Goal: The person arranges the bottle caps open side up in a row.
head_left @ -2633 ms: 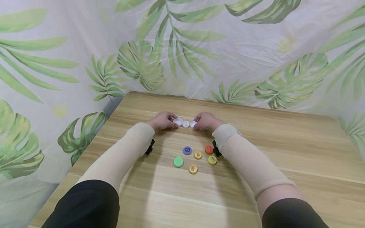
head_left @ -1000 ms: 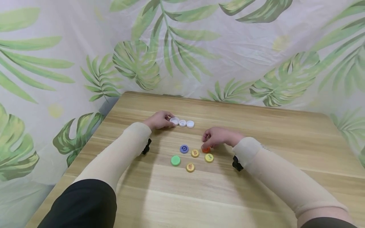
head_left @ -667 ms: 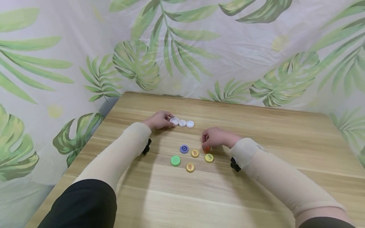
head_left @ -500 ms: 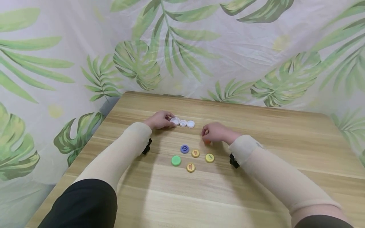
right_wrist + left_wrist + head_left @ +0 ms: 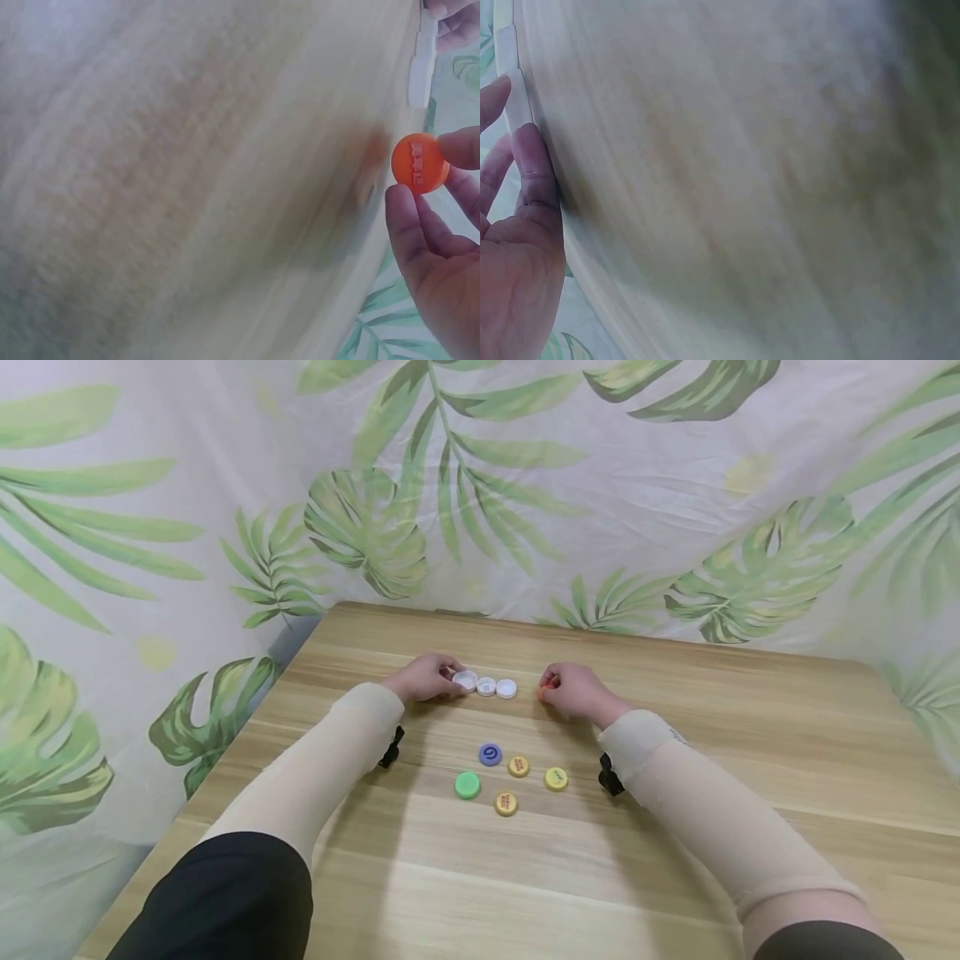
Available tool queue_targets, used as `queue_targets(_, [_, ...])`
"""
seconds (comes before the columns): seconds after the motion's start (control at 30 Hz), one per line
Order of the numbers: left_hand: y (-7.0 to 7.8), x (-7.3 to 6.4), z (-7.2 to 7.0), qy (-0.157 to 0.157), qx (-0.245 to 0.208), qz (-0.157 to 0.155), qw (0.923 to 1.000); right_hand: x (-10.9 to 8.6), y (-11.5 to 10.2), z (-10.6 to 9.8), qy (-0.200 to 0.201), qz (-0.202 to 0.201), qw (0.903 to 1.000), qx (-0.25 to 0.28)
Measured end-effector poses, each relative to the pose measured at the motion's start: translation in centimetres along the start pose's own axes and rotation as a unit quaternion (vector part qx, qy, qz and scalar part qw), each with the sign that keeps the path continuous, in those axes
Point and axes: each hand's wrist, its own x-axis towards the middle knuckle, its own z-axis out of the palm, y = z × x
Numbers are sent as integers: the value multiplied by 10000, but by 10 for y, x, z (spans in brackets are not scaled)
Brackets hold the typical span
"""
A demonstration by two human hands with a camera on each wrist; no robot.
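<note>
Three white bottle caps stand in a touching row with their hollow sides up. My left hand [image 5: 425, 678] pinches the leftmost and largest white bottle cap [image 5: 466, 681] between thumb and finger. Beside it are the middle white cap [image 5: 486, 686] and the right-hand white cap [image 5: 506, 688]. To the right of the row, apart from it, my right hand [image 5: 576, 692] holds an orange bottle cap [image 5: 414, 165] by its edge. The right wrist view shows that cap tilted, raised lettering on its face, lifted off the wood.
Nearer the person lie a blue cap [image 5: 491, 754], a green cap [image 5: 467, 785], a yellow cap [image 5: 556, 779] and two golden caps, one in the middle [image 5: 519, 766] and one in front [image 5: 506, 803]. The wooden table [image 5: 712, 735] ends at a leaf-patterned cloth [image 5: 637, 510].
My right hand let go of the right-hand white cap, reached back to the orange cap, picked it up and carried it away from the person, towards the white row. My left hand stayed put.
</note>
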Motion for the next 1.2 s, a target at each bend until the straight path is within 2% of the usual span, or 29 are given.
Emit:
queue_targets(0.2, [1,-2,0,6,1,-5,10000,5,1,-1,91,163,9997,143])
queue_targets(0.43, [4,-4,-1,46,-13,-35,10000,4,-1,-5,-280,359,9989,107])
queue_targets(0.73, [4,-3,-1,-35,-95,-69,9999,11,5,-3,-472,590,9946,708])
queue_targets(0.87, [4,-3,0,-63,-44,-85,9999,14,5,-2,-501,671,9938,730])
queue_targets(1.2, [5,-4,-1,-55,-116,-164,9998,22,-4,3,-504,570,9953,591])
